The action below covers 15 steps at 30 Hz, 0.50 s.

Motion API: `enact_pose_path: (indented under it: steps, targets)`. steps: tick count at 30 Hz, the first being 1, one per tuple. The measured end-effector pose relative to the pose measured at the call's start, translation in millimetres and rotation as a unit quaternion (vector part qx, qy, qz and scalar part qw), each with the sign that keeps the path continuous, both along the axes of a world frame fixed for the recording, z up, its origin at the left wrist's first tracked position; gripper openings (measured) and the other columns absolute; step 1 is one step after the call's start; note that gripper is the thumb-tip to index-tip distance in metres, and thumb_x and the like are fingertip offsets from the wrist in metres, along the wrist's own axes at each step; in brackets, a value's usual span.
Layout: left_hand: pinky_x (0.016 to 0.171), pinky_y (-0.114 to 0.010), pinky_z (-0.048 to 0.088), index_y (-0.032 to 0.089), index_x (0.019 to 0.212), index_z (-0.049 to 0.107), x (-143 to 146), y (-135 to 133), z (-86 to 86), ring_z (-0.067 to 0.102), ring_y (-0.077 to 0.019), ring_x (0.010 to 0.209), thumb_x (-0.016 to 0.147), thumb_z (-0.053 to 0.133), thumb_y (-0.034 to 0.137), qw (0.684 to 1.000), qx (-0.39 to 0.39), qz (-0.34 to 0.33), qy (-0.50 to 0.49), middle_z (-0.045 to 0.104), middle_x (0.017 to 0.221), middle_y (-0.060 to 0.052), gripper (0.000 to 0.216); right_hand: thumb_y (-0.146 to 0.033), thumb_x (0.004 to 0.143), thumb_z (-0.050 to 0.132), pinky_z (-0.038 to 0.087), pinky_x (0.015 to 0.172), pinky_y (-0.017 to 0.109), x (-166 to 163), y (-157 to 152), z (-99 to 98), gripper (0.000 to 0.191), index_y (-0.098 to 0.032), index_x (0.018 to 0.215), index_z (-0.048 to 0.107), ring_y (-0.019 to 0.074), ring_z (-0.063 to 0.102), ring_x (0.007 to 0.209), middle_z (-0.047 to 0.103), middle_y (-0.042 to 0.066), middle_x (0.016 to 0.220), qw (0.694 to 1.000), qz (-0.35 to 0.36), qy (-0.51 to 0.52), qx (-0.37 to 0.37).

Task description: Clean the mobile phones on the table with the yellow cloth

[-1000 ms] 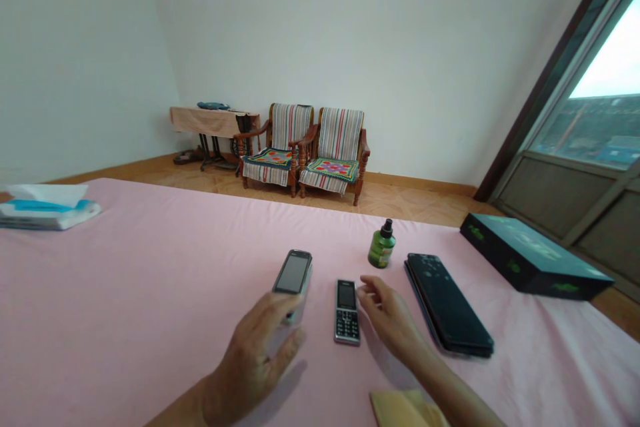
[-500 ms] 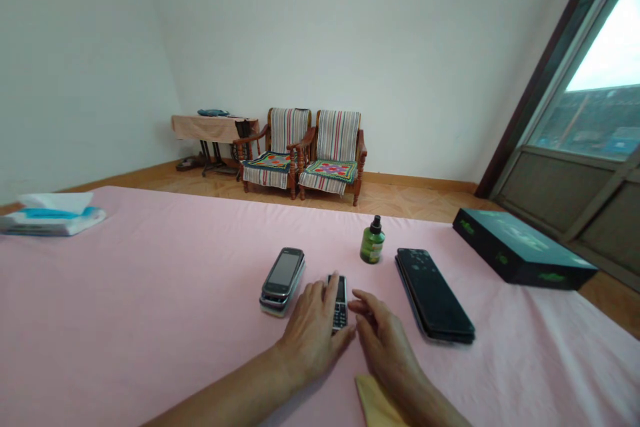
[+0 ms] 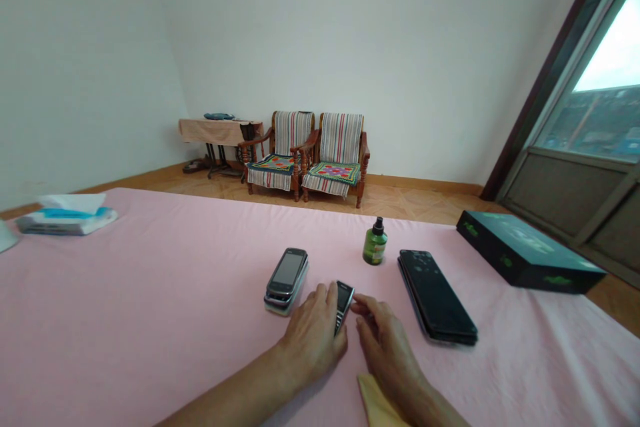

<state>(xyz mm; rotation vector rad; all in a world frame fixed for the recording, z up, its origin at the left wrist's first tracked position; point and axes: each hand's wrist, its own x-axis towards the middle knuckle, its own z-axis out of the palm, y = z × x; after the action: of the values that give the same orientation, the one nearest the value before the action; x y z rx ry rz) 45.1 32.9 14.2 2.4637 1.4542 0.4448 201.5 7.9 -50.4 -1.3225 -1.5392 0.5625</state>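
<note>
My left hand [image 3: 313, 327] is closed around a small keypad phone [image 3: 344, 299], thumb on its near right side and fingers over its left side. The phone slants, its top leaning to the right, and part of its keypad is hidden by the hand. Close by on the right, my right hand [image 3: 383, 333] has loosely bent fingers held apart, with the fingertips at or very near the phone's right edge; whether they touch I cannot tell. A stack of phones [image 3: 287, 273] with a grey-screened one on top sits left of my hands. Beneath my right wrist lies a yellow cloth [image 3: 377, 403].
On the pink tablecloth [image 3: 175, 293] stand a green bottle [image 3: 375, 243] with a black cap, a stack of large black phones [image 3: 437, 297] and a dark box [image 3: 525, 250]. At far left is a tissue pack [image 3: 70, 215]. Two wooden chairs [image 3: 330, 167] stand beyond.
The keypad phone has turned from nearly straight to slanted, its top now towards the right. My left hand has closed on it, while my right hand has barely moved. The view has shifted slightly left.
</note>
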Motion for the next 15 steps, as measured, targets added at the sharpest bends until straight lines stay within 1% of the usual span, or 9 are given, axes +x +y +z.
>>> enact_pose_path:
  steps: [3, 5, 8, 10, 12, 13, 15]
  targets:
    - [0.08, -0.033, 0.047, 0.019, 0.119, 0.055, -2, -4, 5.1, 0.063, -0.0273, 0.092, 0.079, 0.051, 0.017, 1.0, -0.008, 0.002, -0.021, 0.062, 0.102, -0.011, 0.04, -0.021, 0.089, 0.047, 0.052, 0.089, 0.04, 0, -1, 2.5, 0.031, -0.02, 0.117, 0.06, 0.0241, 0.064, 0.099, 0.067, 0.011, 0.104, 1.0, 0.005, -0.002, 0.005]
    - [0.081, -0.032, 0.047, 0.021, 0.117, 0.056, -7, -8, 9.2, 0.063, -0.0261, 0.093, 0.078, 0.051, 0.017, 0.999, -0.012, -0.002, -0.035, 0.063, 0.101, -0.009, 0.039, -0.02, 0.088, 0.047, 0.052, 0.089, 0.04, -1, -1, 3.4, 0.033, -0.021, 0.12, 0.058, 0.0239, 0.065, 0.098, 0.068, 0.01, 0.103, 1.0, 0.004, 0.002, 0.004]
    - [0.088, -0.034, 0.047, 0.02, 0.127, 0.05, -19, -10, 16.7, 0.062, -0.0271, 0.1, 0.078, 0.052, 0.019, 0.998, -0.001, -0.003, -0.06, 0.062, 0.108, -0.011, 0.049, -0.02, 0.089, 0.047, 0.053, 0.088, 0.04, -1, -2, 1.6, 0.036, -0.02, 0.124, 0.054, 0.0234, 0.065, 0.095, 0.067, 0.01, 0.101, 1.0, -0.018, -0.001, 0.001]
    - [0.091, -0.037, 0.046, 0.017, 0.135, 0.043, -29, -7, 23.3, 0.06, -0.0286, 0.104, 0.08, 0.052, 0.022, 0.996, 0.037, 0.006, -0.08, 0.059, 0.115, -0.013, 0.056, -0.021, 0.09, 0.046, 0.053, 0.088, 0.04, -1, -2, -1.3, 0.035, -0.02, 0.124, 0.054, 0.0228, 0.064, 0.096, 0.067, 0.01, 0.102, 1.0, -0.026, -0.013, 0.005]
    - [0.091, -0.039, 0.047, 0.017, 0.139, 0.038, -40, 0, 30.9, 0.06, -0.0293, 0.106, 0.083, 0.051, 0.025, 0.992, 0.094, 0.031, -0.081, 0.057, 0.12, -0.013, 0.058, -0.021, 0.09, 0.045, 0.052, 0.089, 0.041, 0, -2, -4.2, 0.034, -0.019, 0.123, 0.054, 0.0225, 0.064, 0.097, 0.066, 0.01, 0.103, 0.999, -0.024, -0.03, 0.013]
    - [0.091, -0.039, 0.048, 0.017, 0.14, 0.036, -46, 5, 34.6, 0.06, -0.029, 0.106, 0.085, 0.049, 0.025, 0.988, 0.123, 0.054, -0.077, 0.056, 0.121, -0.013, 0.057, -0.02, 0.091, 0.045, 0.052, 0.089, 0.041, 0, -2, -5.3, 0.033, -0.018, 0.122, 0.055, 0.0225, 0.064, 0.097, 0.066, 0.011, 0.103, 0.999, -0.024, -0.04, 0.018]
    - [0.085, -0.037, 0.05, 0.014, 0.141, 0.034, -55, 17, 40.7, 0.063, -0.0274, 0.099, 0.089, 0.048, 0.025, 0.981, 0.158, 0.102, -0.035, 0.058, 0.116, -0.012, 0.055, -0.019, 0.09, 0.044, 0.052, 0.088, 0.042, 1, -2, -6.2, 0.033, -0.017, 0.121, 0.056, 0.0226, 0.064, 0.096, 0.066, 0.011, 0.102, 0.998, -0.025, -0.054, 0.025]
